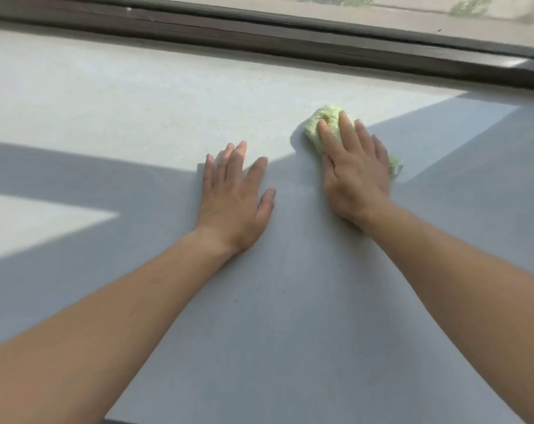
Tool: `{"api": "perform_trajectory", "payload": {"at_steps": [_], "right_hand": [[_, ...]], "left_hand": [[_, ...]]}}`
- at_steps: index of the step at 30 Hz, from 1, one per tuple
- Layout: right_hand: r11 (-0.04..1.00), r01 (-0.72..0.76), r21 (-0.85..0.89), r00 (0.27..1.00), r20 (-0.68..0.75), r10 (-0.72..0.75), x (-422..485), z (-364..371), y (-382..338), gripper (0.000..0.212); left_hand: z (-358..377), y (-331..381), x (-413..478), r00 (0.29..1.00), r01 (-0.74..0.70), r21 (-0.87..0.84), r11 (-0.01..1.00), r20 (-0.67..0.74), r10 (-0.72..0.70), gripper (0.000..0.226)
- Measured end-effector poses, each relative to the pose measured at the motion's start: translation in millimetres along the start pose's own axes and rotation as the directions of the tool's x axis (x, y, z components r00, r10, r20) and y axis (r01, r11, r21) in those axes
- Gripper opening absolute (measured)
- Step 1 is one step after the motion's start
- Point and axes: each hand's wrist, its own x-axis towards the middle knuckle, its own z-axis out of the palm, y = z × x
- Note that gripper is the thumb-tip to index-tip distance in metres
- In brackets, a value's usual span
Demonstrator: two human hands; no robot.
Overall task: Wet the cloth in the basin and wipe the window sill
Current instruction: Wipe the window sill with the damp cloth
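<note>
A wide pale grey window sill (137,102) fills the view, part in sunlight and part in shadow. A bunched light green cloth (316,127) lies on it right of centre. My right hand (354,169) lies flat on top of the cloth with straight fingers pressing it onto the sill; most of the cloth is hidden beneath the palm. My left hand (235,200) rests flat on the bare sill just to the left, fingers spread, holding nothing. The basin is out of view.
A dark brown window frame (259,41) runs along the far edge of the sill, with glass and greenery beyond it. The near edge of the sill (168,421) shows at the bottom. A few small dark specks (282,291) lie on the shaded part.
</note>
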Motion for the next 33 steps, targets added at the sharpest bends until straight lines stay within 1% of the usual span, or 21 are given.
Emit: {"api": "perform_trajectory", "payload": {"at_steps": [2, 3, 4, 5, 6, 8, 10, 11, 12, 14, 15, 17, 19, 23, 26, 27, 28, 30, 31, 32, 33], "right_hand": [[0.956, 0.292, -0.03, 0.954, 0.082, -0.289, -12.5, 2.9, -0.4, 0.052], [0.923, 0.384, -0.029, 0.919, 0.107, -0.38, -9.9, -1.0, 7.1, 0.052], [0.908, 0.419, -0.03, 0.904, 0.113, -0.413, 1.0, -5.1, 18.2, 0.052], [0.92, 0.389, -0.045, 0.918, 0.098, -0.384, 16.0, -7.9, 29.3, 0.052], [0.951, 0.302, -0.059, 0.952, 0.064, -0.299, 33.0, -10.6, 39.2, 0.052], [0.999, 0.011, -0.031, 0.999, -0.039, -0.013, 64.9, -15.1, 51.8, 0.053], [0.97, -0.244, 0.02, 0.963, -0.111, 0.245, 84.1, -12.3, 38.8, 0.054], [0.961, -0.276, 0.032, 0.954, -0.116, 0.278, 87.5, -8.1, 24.2, 0.055], [0.974, -0.226, 0.032, 0.967, -0.111, 0.228, 86.4, -2.7, 8.4, 0.055], [0.999, 0.052, -0.01, 0.994, -0.094, -0.052, 79.2, 6.7, -14.0, 0.051], [0.984, 0.175, -0.034, 0.982, -0.068, -0.177, 77.8, 7.9, -14.8, 0.049], [0.963, 0.266, -0.042, 0.963, -0.041, -0.268, 88.1, 1.3, 0.3, 0.049], [0.979, 0.204, -0.028, 0.975, -0.082, -0.205, 96.2, -3.1, 22.8, 0.049], [0.997, -0.076, 0.006, 0.99, -0.116, 0.076, 90.4, -23.1, 91.2, 0.053], [0.951, -0.305, 0.055, 0.935, -0.17, 0.31, 79.8, -27.9, 92.5, 0.052], [0.939, -0.338, 0.062, 0.921, -0.183, 0.344, 73.6, -22.5, 81.0, 0.05], [0.953, -0.301, 0.041, 0.934, -0.186, 0.303, 63.9, -15.6, 68.2, 0.049], [0.996, -0.081, -0.025, 0.991, -0.113, 0.078, 42.2, -10.9, 57.2, 0.05], [0.999, 0.022, -0.032, 0.998, -0.056, -0.024, 37.4, -14.9, 65.0, 0.051], [0.997, 0.065, -0.03, 0.998, -0.025, -0.066, 40.3, -21.2, 78.9, 0.051], [0.999, 0.032, -0.02, 0.999, -0.02, -0.032, 47.7, -26.9, 93.8, 0.052]], "left_hand": [[1.9, 1.1, 27.9, 1.0, 0.005, -0.044, 0.999, -0.03, -0.006, 0.061], [2.8, 2.8, 38.9, 1.0, 0.014, -0.068, 0.998, -0.023, -0.015, 0.061], [3.7, 5.1, 47.8, 1.0, 0.027, -0.084, 0.996, 0.001, -0.028, 0.062], [5.3, 7.4, 53.5, 0.999, 0.04, -0.081, 0.996, 0.029, -0.038, 0.062], [6.8, 9.7, 57.0, 0.998, 0.046, -0.057, 0.997, 0.054, -0.043, 0.061], [10.8, 13.5, 57.8, 0.997, 0.033, 0.031, 0.999, 0.067, -0.035, 0.062], [13.1, 14.3, 56.6, 0.998, 0.024, 0.093, 0.995, 0.053, -0.03, 0.065], [13.5, 14.1, 56.8, 0.998, 0.027, 0.101, 0.995, 0.05, -0.032, 0.066], [13.5, 14.0, 56.8, 0.998, 0.027, 0.101, 0.995, 0.048, -0.032, 0.067], [12.8, 13.8, 57.6, 0.999, 0.022, 0.103, 0.994, 0.039, -0.027, 0.067], [12.4, 13.8, 57.3, 0.999, 0.02, 0.104, 0.994, 0.036, -0.024, 0.067], [11.9, 12.7, 57.5, 0.999, 0.016, 0.106, 0.994, 0.031, -0.019, 0.068], [12.7, 11.1, 57.2, 0.999, 0.014, 0.115, 0.993, 0.031, -0.018, 0.068], [11.8, 10.8, 56.6, 0.998, 0.012, 0.112, 0.994, 0.058, -0.018, 0.068], [11.8, 11.3, 56.6, 0.997, 0.01, 0.119, 0.993, 0.074, -0.019, 0.067], [11.2, 11.5, 56.3, 0.997, 0.012, 0.124, 0.992, 0.075, -0.021, 0.067], [10.6, 11.6, 56.0, 0.997, 0.013, 0.127, 0.992, 0.077, -0.023, 0.068], [9.5, 11.4, 56.2, 0.996, 0.013, 0.129, 0.992, 0.081, -0.024, 0.068], [9.2, 10.9, 56.0, 0.996, 0.013, 0.13, 0.991, 0.086, -0.024, 0.068], [9.0, 10.5, 55.7, 0.996, 0.014, 0.13, 0.991, 0.091, -0.026, 0.068], [9.2, 10.2, 55.6, 0.995, 0.013, 0.132, 0.991, 0.094, -0.025, 0.067]]}}
